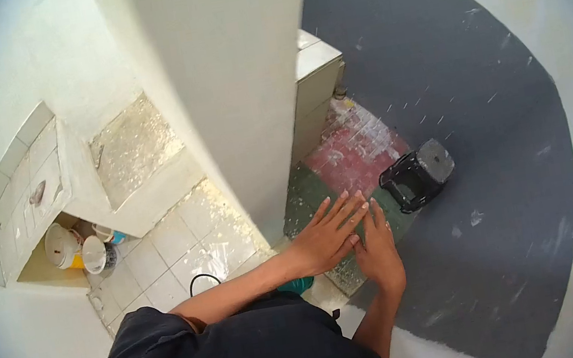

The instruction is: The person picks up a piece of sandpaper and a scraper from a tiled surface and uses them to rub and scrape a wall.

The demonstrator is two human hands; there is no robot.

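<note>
My left hand [323, 243] is stretched out in front of my dark shirt, palm down, its fingers spread and pointing up and to the right. Close against it, my right hand [378, 251] has its fingers extended upward, and the two hands touch or overlap near the thumbs. Neither hand holds anything that I can see. Just beyond my fingertips is a black stool [417, 177] with a speckled grey top, beside the dark grey painted surface [490, 139]. Red and green floor tiles [356, 145] spotted with white lie past my hands.
A white pillar [225, 76] rises ahead of my hands. To the left stand a tiled counter [30, 193] with white buckets [61, 245] beneath it and a speckled ledge [135, 147]. Another tiled block [315, 77] is behind the pillar. A green object [297, 284] shows beneath my left forearm.
</note>
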